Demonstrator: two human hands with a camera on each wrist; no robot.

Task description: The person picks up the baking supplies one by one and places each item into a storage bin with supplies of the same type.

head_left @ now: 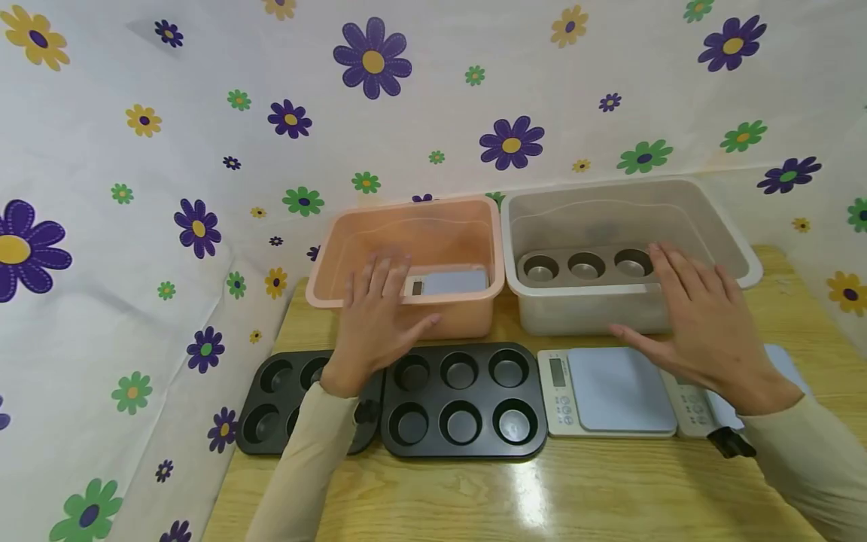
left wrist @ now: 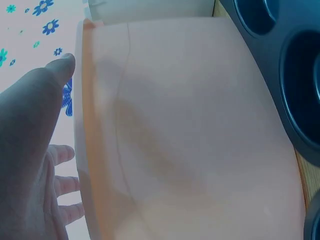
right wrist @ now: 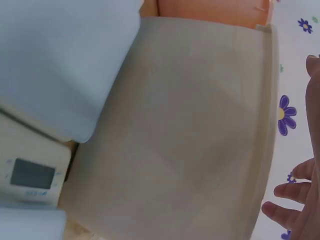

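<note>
My left hand (head_left: pixel 372 324) is held with straight fingers over the front rim of the peach plastic bin (head_left: pixel 450 324). Inside that bin lies a kitchen scale (head_left: pixel 455 281). With fingers extended and thumb spread, my right hand (head_left: pixel 704 331) is over the front right of the beige bin (head_left: pixel 582 312), which holds a brown muffin pan (head_left: pixel 586 265). Neither hand grips anything. In the wrist views, the left hand (left wrist: pixel 35 150) and the right hand (right wrist: pixel 305 190) appear beside the bins' outer walls; whether they touch the rims I cannot tell.
In front of the bins stand two black muffin pans (head_left: pixel 463 443) (head_left: pixel 260 444), side by side. To their right are two white kitchen scales (head_left: pixel 623 391) (head_left: pixel 694 406), one partly hidden by my right hand. A flowered cloth (head_left: pixel 433 113) hangs behind the wooden table (head_left: pixel 460 497).
</note>
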